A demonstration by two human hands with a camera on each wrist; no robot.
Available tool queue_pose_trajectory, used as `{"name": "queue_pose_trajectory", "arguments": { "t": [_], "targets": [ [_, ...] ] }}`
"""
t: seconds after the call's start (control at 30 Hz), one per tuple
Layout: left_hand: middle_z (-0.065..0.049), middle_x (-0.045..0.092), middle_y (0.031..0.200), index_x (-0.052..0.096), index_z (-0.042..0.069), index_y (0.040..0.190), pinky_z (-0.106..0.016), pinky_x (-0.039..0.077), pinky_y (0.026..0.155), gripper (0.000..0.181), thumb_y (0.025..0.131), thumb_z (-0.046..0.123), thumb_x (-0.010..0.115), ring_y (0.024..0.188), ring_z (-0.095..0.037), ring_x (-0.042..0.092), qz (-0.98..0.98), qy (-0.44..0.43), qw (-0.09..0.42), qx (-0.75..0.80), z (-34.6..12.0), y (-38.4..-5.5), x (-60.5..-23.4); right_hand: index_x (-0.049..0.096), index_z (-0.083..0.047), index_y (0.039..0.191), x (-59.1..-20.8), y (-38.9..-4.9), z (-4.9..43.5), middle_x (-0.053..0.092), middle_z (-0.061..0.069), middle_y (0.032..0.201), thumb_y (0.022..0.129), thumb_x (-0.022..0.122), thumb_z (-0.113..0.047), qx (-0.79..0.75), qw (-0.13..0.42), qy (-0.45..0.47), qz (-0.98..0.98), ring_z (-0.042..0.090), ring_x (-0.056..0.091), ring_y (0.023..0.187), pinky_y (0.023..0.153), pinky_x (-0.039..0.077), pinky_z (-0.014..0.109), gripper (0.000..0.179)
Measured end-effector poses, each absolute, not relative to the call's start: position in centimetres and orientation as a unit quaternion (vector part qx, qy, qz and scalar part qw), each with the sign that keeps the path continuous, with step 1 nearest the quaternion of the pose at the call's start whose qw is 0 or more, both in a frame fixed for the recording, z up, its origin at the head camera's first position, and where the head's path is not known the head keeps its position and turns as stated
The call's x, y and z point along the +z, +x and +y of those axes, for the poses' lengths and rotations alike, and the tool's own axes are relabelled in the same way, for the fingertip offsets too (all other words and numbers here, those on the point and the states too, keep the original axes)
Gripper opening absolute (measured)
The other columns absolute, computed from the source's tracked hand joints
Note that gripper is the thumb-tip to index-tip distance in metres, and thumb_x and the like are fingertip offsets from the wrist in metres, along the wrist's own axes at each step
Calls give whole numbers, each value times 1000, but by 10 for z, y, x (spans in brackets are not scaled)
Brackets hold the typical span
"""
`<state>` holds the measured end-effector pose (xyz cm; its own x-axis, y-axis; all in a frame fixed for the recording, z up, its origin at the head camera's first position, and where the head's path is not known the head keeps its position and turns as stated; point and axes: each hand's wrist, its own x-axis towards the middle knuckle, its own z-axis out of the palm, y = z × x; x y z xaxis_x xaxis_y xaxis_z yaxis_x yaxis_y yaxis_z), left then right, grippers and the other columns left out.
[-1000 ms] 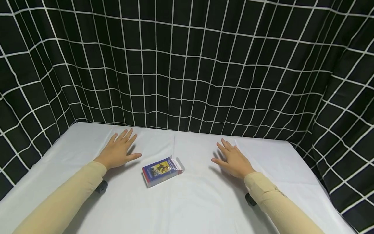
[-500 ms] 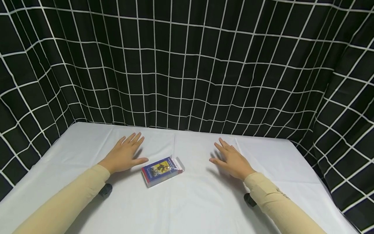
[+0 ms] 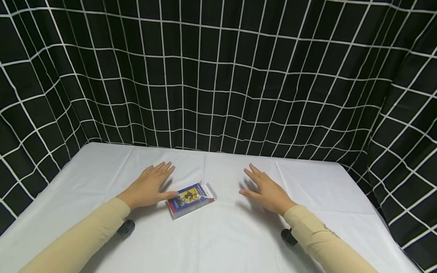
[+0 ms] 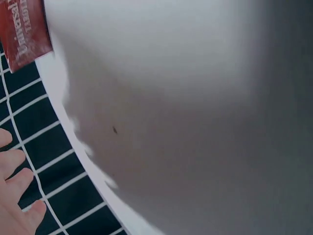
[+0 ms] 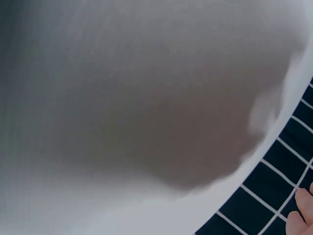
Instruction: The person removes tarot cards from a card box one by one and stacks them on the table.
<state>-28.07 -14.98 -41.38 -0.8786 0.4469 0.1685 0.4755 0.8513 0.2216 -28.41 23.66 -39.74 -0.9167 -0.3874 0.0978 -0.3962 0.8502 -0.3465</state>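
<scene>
A blue card box with a yellow picture and red ends lies flat on the white table. At its right end a pale flap stands open. In the left wrist view its red end shows lettering at the top left corner. My left hand is just left of the box, palm down with fingers spread. Its thumb overlaps the box's left corner in the head view; whether it touches cannot be told. To the right of the box, my right hand hovers apart from it, fingers extended and holding nothing.
White cloth covers the table. Behind it and at both sides hangs a black curtain with a white grid. A dark wrist camera is under each sleeve, the left one and the right one.
My left hand has moved right and nearer, its thumb now reaching over the box's corner. The right hand has shifted slightly left toward the box. The box has stayed in place.
</scene>
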Motion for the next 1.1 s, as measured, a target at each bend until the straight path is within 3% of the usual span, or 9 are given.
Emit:
{"name": "queue_pose_trajectory", "arguments": {
  "t": [0.4, 0.53, 0.7, 0.9, 1.1],
  "targets": [
    [-21, 38, 157, 38, -2, 150, -55, 27, 119, 99, 82, 64, 67, 146, -40, 35, -954, -255, 30, -156, -135, -271, -409, 39, -13, 153, -398, -278, 231, 26, 7, 165, 92, 56, -61, 200, 20, 209, -957, 34, 25, 151, 118, 27, 57, 79],
    [-20, 41, 155, 39, -3, 149, -52, 31, 118, 99, 81, 63, 69, 144, -39, 39, -951, -258, 14, -171, -131, -268, -405, 39, -14, 153, -397, -276, 229, 26, 7, 165, 92, 57, -61, 204, 14, 212, -956, 34, 26, 151, 118, 27, 57, 79],
    [-20, 43, 154, 40, -3, 149, -51, 33, 117, 99, 80, 61, 72, 143, -38, 41, -948, -256, -8, -187, -126, -266, -403, 40, -13, 152, -396, -274, 228, 27, 8, 165, 89, 63, -58, 210, 10, 205, -956, 44, 27, 148, 118, 26, 59, 81],
    [-19, 45, 153, 42, 0, 148, -49, 35, 116, 95, 77, 51, 80, 142, -35, 43, -940, -237, -48, -239, -118, -264, -404, 40, -14, 153, -397, -271, 224, 28, 7, 164, 82, 72, -57, 247, 5, 198, -949, 50, 25, 146, 117, 24, 62, 89],
    [-20, 49, 149, 43, 2, 148, -51, 40, 112, 93, 73, 37, 85, 136, -37, 49, -917, -209, -79, -331, -109, -262, -406, 41, -14, 152, -396, -268, 216, 35, 7, 161, 80, 77, -50, 305, -2, 206, -930, 36, 32, 148, 118, 29, 55, 88]
  ]
}}
